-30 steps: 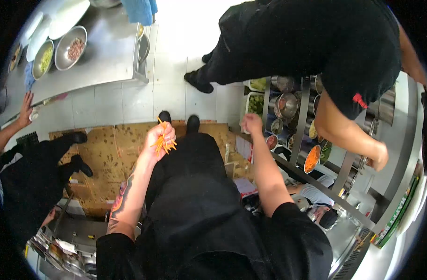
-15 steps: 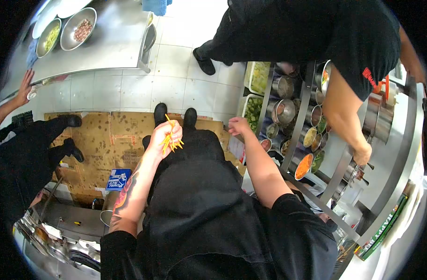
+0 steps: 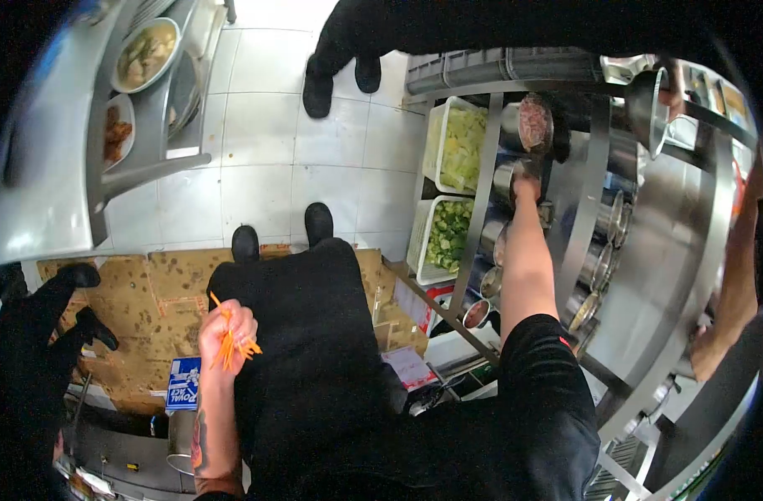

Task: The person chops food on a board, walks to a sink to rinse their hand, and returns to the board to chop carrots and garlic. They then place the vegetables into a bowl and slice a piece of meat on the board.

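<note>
Left grip (image 3: 216, 332) closed on carrot strips (image 3: 228, 349); right grip (image 3: 526, 185), closure not tellable, is nearer the bowl (image 3: 504, 178) at its left, meat (image 3: 533, 123) just beyond.

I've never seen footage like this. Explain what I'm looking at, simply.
There is no machine here: a person works with two bare hands, and a camera worn on the head looks forward and down at them. Straight lines look curved, probably because of a wide lens.

The left hand is closed around thin orange strips, whose ends stick out of the fist. The right hand reaches into a metal rack, among metal containers; whether it grips anything is hard to tell.

Near that arm, two white baskets hold cut green vegetables. Cardboard lies on the floor, beside white tiles. The dark legs at the top belong to somebody else.
</note>
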The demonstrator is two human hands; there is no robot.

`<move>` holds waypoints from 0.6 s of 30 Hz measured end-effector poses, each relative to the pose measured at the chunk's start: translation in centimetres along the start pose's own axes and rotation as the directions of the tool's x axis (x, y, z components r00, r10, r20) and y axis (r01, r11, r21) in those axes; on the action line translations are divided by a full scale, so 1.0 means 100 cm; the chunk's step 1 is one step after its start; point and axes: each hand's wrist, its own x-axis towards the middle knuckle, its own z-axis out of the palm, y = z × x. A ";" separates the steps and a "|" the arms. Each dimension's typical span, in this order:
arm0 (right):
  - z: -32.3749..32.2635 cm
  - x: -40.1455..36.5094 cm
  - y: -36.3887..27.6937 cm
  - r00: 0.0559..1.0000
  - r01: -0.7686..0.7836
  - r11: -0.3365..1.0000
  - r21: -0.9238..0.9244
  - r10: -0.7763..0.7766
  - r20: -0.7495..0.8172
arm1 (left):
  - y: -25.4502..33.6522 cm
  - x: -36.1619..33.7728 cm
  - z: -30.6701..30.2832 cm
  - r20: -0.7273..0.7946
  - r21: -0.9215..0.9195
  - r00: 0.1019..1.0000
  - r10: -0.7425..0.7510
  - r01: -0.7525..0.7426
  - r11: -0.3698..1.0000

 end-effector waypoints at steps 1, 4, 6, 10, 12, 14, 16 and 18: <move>0.002 0.010 -0.007 0.994 -0.012 0.999 -0.042 0.017 0.110 | -0.002 0.004 0.001 -0.028 -0.014 0.999 -0.015 0.015 1.000; 0.012 0.032 -0.015 0.959 -0.180 0.969 -0.167 0.211 0.191 | -0.003 0.017 0.007 -0.075 0.021 0.997 -0.026 0.027 0.999; 0.033 0.030 0.005 0.973 -0.221 0.975 -0.014 0.221 0.067 | -0.003 0.023 0.009 -0.081 0.009 0.996 -0.046 0.047 0.999; -0.036 -0.024 0.000 0.938 -0.276 0.737 0.617 0.067 0.340 | 0.004 0.026 0.028 -0.077 0.004 0.996 -0.054 0.055 0.998; -0.038 -0.014 0.027 0.874 -0.367 0.446 0.816 -0.134 0.467 | 0.009 0.021 0.040 -0.066 0.022 0.996 -0.054 0.056 0.998; -0.038 -0.010 0.036 0.861 -0.373 0.503 0.780 -0.127 0.493 | 0.014 0.017 0.042 -0.068 0.039 0.996 -0.053 0.055 0.998; -0.036 -0.008 0.027 0.846 -0.370 0.554 0.746 -0.130 0.517 | 0.016 0.016 0.044 -0.069 0.057 0.997 -0.038 0.042 0.997; -0.025 -0.015 0.002 0.881 -0.295 0.665 0.686 -0.089 0.465 | 0.015 0.018 0.041 -0.090 0.045 0.995 -0.031 0.035 0.998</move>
